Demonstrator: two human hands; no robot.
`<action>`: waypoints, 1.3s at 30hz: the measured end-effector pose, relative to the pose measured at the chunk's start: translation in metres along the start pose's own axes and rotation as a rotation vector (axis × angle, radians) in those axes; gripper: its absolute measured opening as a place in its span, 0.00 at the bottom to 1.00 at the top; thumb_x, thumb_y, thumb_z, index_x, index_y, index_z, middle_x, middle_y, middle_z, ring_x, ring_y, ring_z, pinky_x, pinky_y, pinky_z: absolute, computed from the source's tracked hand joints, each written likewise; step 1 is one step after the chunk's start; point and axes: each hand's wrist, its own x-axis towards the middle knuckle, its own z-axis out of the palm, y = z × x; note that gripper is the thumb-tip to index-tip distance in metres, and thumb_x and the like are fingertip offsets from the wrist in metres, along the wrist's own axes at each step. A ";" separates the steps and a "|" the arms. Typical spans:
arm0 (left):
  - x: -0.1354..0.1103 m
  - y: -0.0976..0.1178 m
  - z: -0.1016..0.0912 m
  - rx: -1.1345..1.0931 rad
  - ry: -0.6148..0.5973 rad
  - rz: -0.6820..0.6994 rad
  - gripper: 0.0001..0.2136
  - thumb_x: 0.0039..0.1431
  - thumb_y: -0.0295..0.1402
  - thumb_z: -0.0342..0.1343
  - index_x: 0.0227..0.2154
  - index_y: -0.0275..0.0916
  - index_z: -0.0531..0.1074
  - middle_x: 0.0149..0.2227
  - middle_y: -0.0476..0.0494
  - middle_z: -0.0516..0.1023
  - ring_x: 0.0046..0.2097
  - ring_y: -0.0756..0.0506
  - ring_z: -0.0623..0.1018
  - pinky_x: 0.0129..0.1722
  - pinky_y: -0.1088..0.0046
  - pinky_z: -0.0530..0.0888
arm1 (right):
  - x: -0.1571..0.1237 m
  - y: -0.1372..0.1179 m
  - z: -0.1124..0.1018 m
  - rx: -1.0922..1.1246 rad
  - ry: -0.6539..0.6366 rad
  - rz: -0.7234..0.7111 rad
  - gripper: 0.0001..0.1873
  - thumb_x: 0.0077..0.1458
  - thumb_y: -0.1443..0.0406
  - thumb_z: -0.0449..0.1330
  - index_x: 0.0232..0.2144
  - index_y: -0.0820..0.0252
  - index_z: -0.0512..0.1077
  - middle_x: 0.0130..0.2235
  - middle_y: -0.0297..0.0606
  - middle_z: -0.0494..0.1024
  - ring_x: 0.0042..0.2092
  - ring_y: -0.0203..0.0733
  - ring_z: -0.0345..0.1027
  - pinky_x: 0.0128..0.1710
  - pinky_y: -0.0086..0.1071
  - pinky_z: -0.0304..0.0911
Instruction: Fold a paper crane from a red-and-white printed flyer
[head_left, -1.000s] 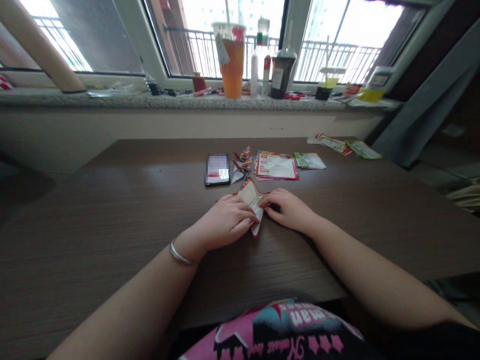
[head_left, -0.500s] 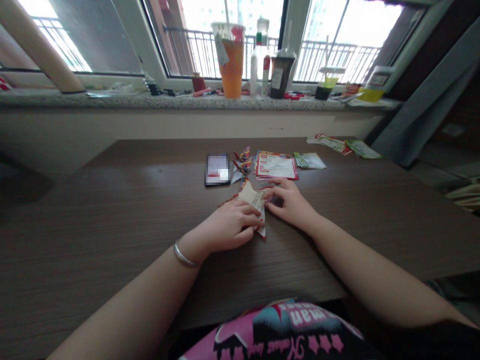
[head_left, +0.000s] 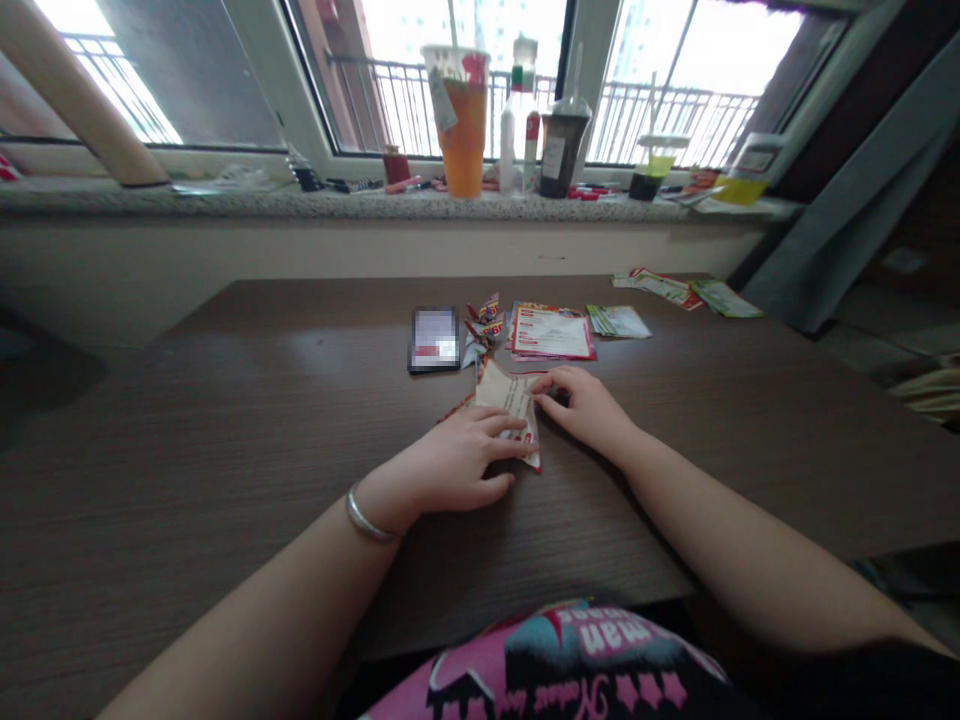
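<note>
A folded piece of printed paper lies on the dark wooden table in front of me. My left hand lies flat on its left part, fingers stretched over the paper and pressing it down. My right hand rests on the table at the paper's right edge, with its fingertips pressing along the fold. A silver bangle sits on my left wrist.
Beyond the paper lie a phone, small folded paper figures, a red-bordered leaflet and more leaflets to the right. The window sill holds an orange drink cup, bottles and a dark cup.
My left hand has flattened out over the paper. My right hand has slid a little away from me along the fold. The paper now lies flatter on the table.
</note>
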 end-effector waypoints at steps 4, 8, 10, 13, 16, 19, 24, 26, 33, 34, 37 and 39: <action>-0.001 0.000 0.005 0.009 0.011 -0.023 0.22 0.56 0.33 0.56 0.55 0.48 0.68 0.59 0.43 0.67 0.60 0.39 0.66 0.60 0.57 0.62 | 0.001 0.000 0.000 0.004 0.013 0.020 0.03 0.54 0.68 0.60 0.32 0.58 0.74 0.37 0.38 0.78 0.41 0.42 0.70 0.44 0.38 0.64; 0.000 0.000 0.008 0.054 -0.006 -0.044 0.20 0.59 0.36 0.54 0.55 0.48 0.68 0.59 0.42 0.67 0.60 0.39 0.66 0.60 0.57 0.62 | 0.001 0.001 0.001 0.011 0.027 0.032 0.04 0.53 0.68 0.60 0.32 0.58 0.74 0.37 0.37 0.78 0.39 0.41 0.70 0.42 0.37 0.65; 0.001 0.000 0.008 0.067 -0.018 -0.044 0.19 0.61 0.37 0.52 0.55 0.48 0.68 0.59 0.42 0.67 0.60 0.39 0.66 0.60 0.56 0.62 | 0.001 0.002 0.002 0.033 0.040 0.041 0.03 0.53 0.68 0.60 0.32 0.58 0.74 0.36 0.37 0.78 0.38 0.40 0.71 0.41 0.36 0.65; 0.001 0.000 0.008 0.074 -0.016 -0.044 0.19 0.62 0.38 0.51 0.55 0.47 0.67 0.59 0.41 0.67 0.60 0.39 0.66 0.60 0.56 0.62 | 0.001 0.002 0.002 0.056 0.069 0.046 0.03 0.54 0.66 0.60 0.31 0.58 0.74 0.36 0.37 0.78 0.38 0.41 0.71 0.40 0.36 0.66; 0.001 0.000 0.009 0.079 -0.010 -0.039 0.19 0.62 0.38 0.51 0.56 0.46 0.66 0.60 0.40 0.66 0.60 0.39 0.65 0.60 0.56 0.62 | 0.000 -0.001 0.001 0.054 0.101 0.045 0.04 0.55 0.65 0.58 0.31 0.57 0.74 0.36 0.36 0.79 0.38 0.41 0.71 0.40 0.36 0.66; 0.001 -0.001 0.010 0.073 0.001 -0.028 0.20 0.62 0.38 0.52 0.57 0.47 0.66 0.61 0.40 0.65 0.61 0.39 0.65 0.60 0.56 0.62 | -0.001 -0.005 0.000 0.048 0.125 0.075 0.04 0.54 0.66 0.58 0.34 0.56 0.73 0.37 0.36 0.78 0.37 0.40 0.71 0.39 0.35 0.67; 0.001 -0.002 0.012 0.065 0.005 -0.034 0.20 0.62 0.38 0.52 0.57 0.48 0.65 0.62 0.41 0.64 0.61 0.39 0.64 0.61 0.55 0.60 | -0.001 -0.004 0.002 0.141 0.206 0.205 0.14 0.51 0.66 0.60 0.43 0.56 0.67 0.30 0.31 0.75 0.31 0.38 0.70 0.35 0.34 0.67; 0.001 -0.002 0.013 0.077 -0.002 -0.048 0.20 0.62 0.39 0.51 0.57 0.49 0.65 0.62 0.42 0.64 0.61 0.39 0.64 0.61 0.53 0.59 | -0.001 -0.002 0.003 0.176 0.210 0.220 0.15 0.50 0.66 0.59 0.43 0.57 0.67 0.29 0.31 0.74 0.30 0.37 0.70 0.34 0.33 0.66; 0.001 -0.003 0.015 0.088 0.003 -0.047 0.19 0.63 0.39 0.50 0.57 0.50 0.65 0.62 0.44 0.64 0.62 0.39 0.63 0.62 0.53 0.56 | 0.001 -0.001 0.001 0.144 0.139 0.249 0.04 0.51 0.65 0.59 0.31 0.59 0.72 0.29 0.34 0.77 0.29 0.36 0.69 0.32 0.30 0.64; 0.001 -0.003 0.015 0.088 0.011 -0.045 0.19 0.63 0.39 0.51 0.56 0.50 0.65 0.62 0.44 0.64 0.62 0.40 0.63 0.62 0.53 0.56 | 0.002 -0.001 0.001 0.135 0.126 0.261 0.04 0.51 0.64 0.59 0.30 0.59 0.72 0.29 0.34 0.77 0.29 0.37 0.70 0.32 0.30 0.64; 0.001 -0.004 0.015 0.091 0.029 -0.044 0.19 0.63 0.40 0.51 0.56 0.50 0.66 0.61 0.44 0.65 0.61 0.40 0.64 0.62 0.53 0.55 | 0.002 0.000 0.001 0.110 0.080 0.278 0.05 0.52 0.64 0.59 0.30 0.59 0.73 0.29 0.34 0.77 0.30 0.37 0.71 0.32 0.30 0.63; 0.001 -0.004 0.015 0.092 0.034 -0.044 0.18 0.63 0.40 0.51 0.56 0.50 0.66 0.61 0.44 0.66 0.61 0.40 0.65 0.62 0.53 0.56 | 0.002 0.001 0.002 0.086 0.065 0.265 0.05 0.51 0.64 0.59 0.29 0.58 0.73 0.29 0.33 0.78 0.31 0.38 0.71 0.32 0.30 0.63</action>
